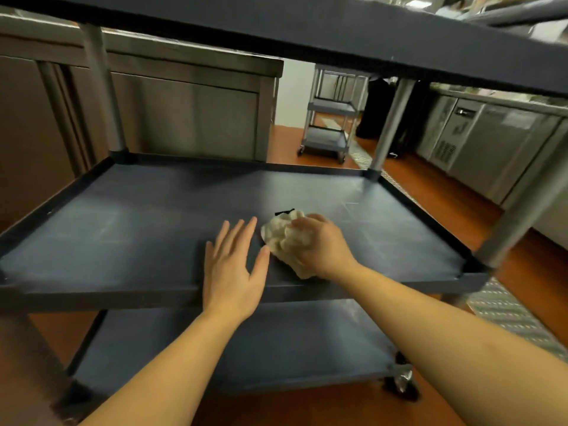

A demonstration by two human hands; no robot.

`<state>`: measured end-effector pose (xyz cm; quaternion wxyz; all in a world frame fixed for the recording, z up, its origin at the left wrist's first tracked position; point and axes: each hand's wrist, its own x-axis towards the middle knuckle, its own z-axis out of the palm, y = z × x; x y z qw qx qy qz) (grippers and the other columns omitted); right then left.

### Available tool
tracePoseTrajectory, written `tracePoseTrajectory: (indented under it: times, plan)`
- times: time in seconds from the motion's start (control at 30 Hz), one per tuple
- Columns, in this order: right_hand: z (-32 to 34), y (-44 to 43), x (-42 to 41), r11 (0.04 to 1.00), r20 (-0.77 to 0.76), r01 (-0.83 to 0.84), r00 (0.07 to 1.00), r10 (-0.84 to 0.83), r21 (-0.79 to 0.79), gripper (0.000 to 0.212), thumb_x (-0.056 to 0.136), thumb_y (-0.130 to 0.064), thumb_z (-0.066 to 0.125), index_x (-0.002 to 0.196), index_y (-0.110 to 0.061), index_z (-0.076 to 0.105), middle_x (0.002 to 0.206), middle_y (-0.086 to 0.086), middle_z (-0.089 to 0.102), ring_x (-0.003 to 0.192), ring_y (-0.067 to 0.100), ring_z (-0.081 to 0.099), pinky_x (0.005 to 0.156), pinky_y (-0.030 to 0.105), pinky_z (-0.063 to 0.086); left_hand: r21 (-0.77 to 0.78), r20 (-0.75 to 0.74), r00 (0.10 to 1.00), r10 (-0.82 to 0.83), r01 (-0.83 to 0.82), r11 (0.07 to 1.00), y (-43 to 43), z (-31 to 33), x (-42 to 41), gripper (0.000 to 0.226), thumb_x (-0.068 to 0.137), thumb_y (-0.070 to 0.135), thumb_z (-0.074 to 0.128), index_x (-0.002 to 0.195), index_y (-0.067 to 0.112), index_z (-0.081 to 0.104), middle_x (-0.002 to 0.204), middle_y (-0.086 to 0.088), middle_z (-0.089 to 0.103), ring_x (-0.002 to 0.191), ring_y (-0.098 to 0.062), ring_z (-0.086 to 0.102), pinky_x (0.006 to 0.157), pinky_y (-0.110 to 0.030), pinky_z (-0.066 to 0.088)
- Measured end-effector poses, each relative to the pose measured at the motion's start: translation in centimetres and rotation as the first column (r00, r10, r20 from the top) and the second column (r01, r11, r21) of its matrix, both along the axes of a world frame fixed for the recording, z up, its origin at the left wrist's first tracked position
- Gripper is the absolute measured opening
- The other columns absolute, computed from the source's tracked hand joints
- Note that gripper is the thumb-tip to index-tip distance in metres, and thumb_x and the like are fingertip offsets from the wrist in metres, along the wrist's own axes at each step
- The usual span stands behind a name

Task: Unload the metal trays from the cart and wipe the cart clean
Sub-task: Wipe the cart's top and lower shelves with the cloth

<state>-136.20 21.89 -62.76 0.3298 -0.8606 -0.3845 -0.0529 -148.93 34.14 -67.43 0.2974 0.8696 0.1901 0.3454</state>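
Standing across the middle of the room, the cart (92, 210) shows a bare dark middle shelf. Near its front edge the left hand (233, 265) lies flat, fingers spread wide. Just right of it, the right hand (319, 244) clutches a crumpled cloth (284, 233) against the shelf.

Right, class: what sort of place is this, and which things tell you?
Probably a commercial kitchen: steel counter cabinets, under-counter fridges, and a second trolley standing on the orange floor.
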Motion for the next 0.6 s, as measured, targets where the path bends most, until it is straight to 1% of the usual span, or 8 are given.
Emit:
tracePoseTrajectory:
  times: [0.07,0.13,0.2,0.23,0.33,0.47,0.53,0.6]
  plan:
    - [0.1,-2.5,1.6,0.998,0.079,0.053,0.996,-0.051,-0.03,0.036,0.079,-0.024,0.074,0.113,-0.013,0.067,0.117,0.011,0.063,0.105,0.03,0.059,0.086,0.025,0.041,0.02,-0.022,1.0,0.017,-0.016,1.0,0.0,-0.1,0.0,0.066,0.089,0.063,0.023,0.148,0.035,0.023,0.156,0.01,0.023,0.145,-0.005,-0.001,0.119,-0.04,0.004]
    - [0.4,-5.5,4.2,0.98,0.111,0.197,0.975,-0.193,-0.029,0.034,0.078,-0.017,0.076,0.11,-0.008,0.068,0.112,0.017,0.065,0.102,0.035,0.061,0.083,0.026,0.043,0.007,-0.04,0.999,0.019,-0.018,1.0,-0.1,0.2,0.2,0.069,0.087,0.066,0.021,0.149,0.036,0.021,0.157,0.009,0.021,0.145,-0.006,-0.003,0.119,-0.04,0.002]
    - [0.8,-8.6,6.9,0.925,0.032,0.37,0.929,-0.369,-0.09,0.042,0.079,-0.014,0.074,0.119,-0.007,0.064,0.121,0.019,0.061,0.111,0.035,0.056,0.091,0.033,0.043,-0.014,-0.072,0.997,0.026,-0.027,1.0,0.1,0.4,0.3,0.075,0.083,0.071,0.016,0.149,0.037,0.017,0.158,0.009,0.017,0.146,-0.007,-0.005,0.119,-0.039,0.0]
    - [0.8,-10.1,8.1,0.893,0.042,0.426,0.905,-0.424,-0.146,0.042,0.08,-0.015,0.073,0.12,-0.006,0.063,0.121,0.021,0.06,0.11,0.037,0.056,0.092,0.038,0.043,-0.018,-0.09,0.995,0.032,-0.034,0.999,0.2,0.4,0.3,0.078,0.08,0.074,0.013,0.149,0.038,0.015,0.159,0.009,0.015,0.146,-0.008,-0.006,0.118,-0.038,0.0]
    - [0.8,-13.6,10.9,0.816,0.109,0.54,0.842,-0.529,-0.206,0.035,0.081,-0.015,0.068,0.116,-0.009,0.064,0.115,0.022,0.059,0.101,0.037,0.056,0.082,0.039,0.045,-0.01,-0.165,0.985,0.058,-0.061,0.998,0.3,0.4,0.6,0.082,0.077,0.077,0.009,0.149,0.038,0.012,0.159,0.009,0.011,0.145,-0.009,-0.009,0.118,-0.039,-0.001]
    - [0.3,-14.7,13.7,0.787,0.074,0.589,0.807,-0.586,-0.182,0.038,0.08,-0.018,0.068,0.118,-0.016,0.061,0.117,0.019,0.054,0.095,0.033,0.052,0.083,0.037,0.045,-0.005,-0.216,0.973,0.086,-0.089,0.996,0.2,0.9,1.2,0.084,0.075,0.078,0.008,0.15,0.038,0.01,0.159,0.008,0.011,0.146,-0.011,-0.007,0.119,-0.038,0.001]
    - [0.3,-14.3,15.2,0.796,0.092,0.58,0.814,-0.573,-0.172,0.03,0.081,-0.018,0.065,0.111,-0.013,0.062,0.111,0.019,0.057,0.094,0.032,0.052,0.082,0.039,0.048,0.003,-0.204,0.977,0.053,-0.053,0.999,-0.1,1.0,1.3,0.084,0.075,0.078,0.009,0.149,0.039,0.012,0.158,0.01,0.015,0.146,-0.01,-0.003,0.118,-0.034,0.004]
    - [0.3,-13.5,16.9,0.797,0.126,0.574,0.819,-0.56,-0.187,0.023,0.081,-0.018,0.062,0.102,-0.009,0.063,0.102,0.018,0.061,0.093,0.031,0.054,0.08,0.041,0.051,-0.077,-0.181,0.983,-0.011,-0.003,0.997,-0.6,1.2,1.7,0.079,0.076,0.078,0.018,0.147,0.044,0.015,0.157,0.012,0.018,0.145,-0.006,0.003,0.115,-0.03,0.01]
